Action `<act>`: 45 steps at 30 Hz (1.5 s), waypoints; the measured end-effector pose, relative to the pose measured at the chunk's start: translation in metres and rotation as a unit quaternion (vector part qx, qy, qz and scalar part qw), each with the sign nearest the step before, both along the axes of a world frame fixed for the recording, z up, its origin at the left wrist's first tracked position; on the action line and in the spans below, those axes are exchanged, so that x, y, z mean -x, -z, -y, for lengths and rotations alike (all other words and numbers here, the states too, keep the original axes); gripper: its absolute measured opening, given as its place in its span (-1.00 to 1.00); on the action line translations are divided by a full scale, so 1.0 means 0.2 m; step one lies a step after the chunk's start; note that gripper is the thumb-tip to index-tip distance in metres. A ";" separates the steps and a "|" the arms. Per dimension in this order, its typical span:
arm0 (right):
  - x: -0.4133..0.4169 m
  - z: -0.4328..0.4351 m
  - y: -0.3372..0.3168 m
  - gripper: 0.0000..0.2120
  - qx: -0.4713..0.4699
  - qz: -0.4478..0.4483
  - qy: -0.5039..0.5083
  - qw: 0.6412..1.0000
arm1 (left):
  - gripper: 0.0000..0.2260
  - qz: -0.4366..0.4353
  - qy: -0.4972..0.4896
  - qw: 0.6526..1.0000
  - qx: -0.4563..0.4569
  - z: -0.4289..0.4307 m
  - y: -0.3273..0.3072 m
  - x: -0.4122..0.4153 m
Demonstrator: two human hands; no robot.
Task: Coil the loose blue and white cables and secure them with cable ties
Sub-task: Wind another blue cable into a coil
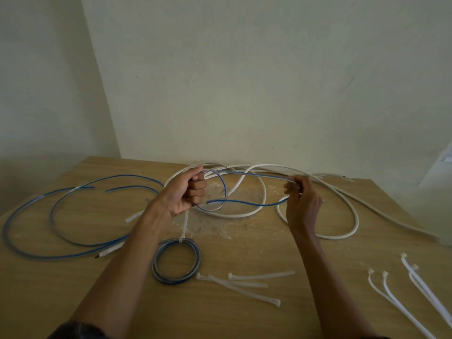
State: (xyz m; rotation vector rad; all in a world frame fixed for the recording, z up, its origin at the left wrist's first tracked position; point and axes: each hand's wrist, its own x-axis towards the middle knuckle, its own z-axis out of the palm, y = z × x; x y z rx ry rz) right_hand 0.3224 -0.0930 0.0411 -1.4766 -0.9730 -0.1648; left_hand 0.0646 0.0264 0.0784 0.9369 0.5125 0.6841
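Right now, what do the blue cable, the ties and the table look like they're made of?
The blue cable is probably flexible clear plastic over a blue core: it bends smoothly and looks see-through at its edges. The ties look like nylon, milky white and matte, with moulded heads. The table is wood-look, maybe laminate: grain shows, with a scuffed pale patch.

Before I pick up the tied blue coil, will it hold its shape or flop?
The tied blue coil will probably hold its ring shape, since a cable tie binds its turns. It seems light: thin cable, few turns. Lying flat, it should slide, not roll.
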 end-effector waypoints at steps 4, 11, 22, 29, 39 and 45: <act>0.00 -0.01 -0.06 -0.87 0.000 -0.262 -0.252 0.932 | -0.53 0.018 0.010 1.000 0.015 -0.01 -0.02 0.02; -0.13 0.03 -0.07 -0.93 0.089 -0.098 -0.264 0.955 | -0.58 0.070 -0.042 0.996 0.046 -0.09 -0.02 0.16; -0.04 -0.04 -0.01 -0.80 0.041 -0.057 -0.129 0.989 | -0.56 0.141 -0.026 0.982 0.123 -0.05 0.09 0.02; -0.01 -0.04 -0.09 -0.65 0.110 -0.156 -0.315 0.930 | -0.56 0.222 -0.072 0.958 0.170 -0.02 0.08 -0.08; -0.05 -0.10 -0.06 -0.82 0.118 -0.031 -0.190 0.974 | -0.53 0.245 -0.112 0.947 0.173 -0.05 0.08 -0.04; 0.15 -0.09 -0.03 -0.80 0.161 0.009 -0.258 0.953 | -0.60 0.143 -0.170 0.971 0.086 0.02 0.12 -0.17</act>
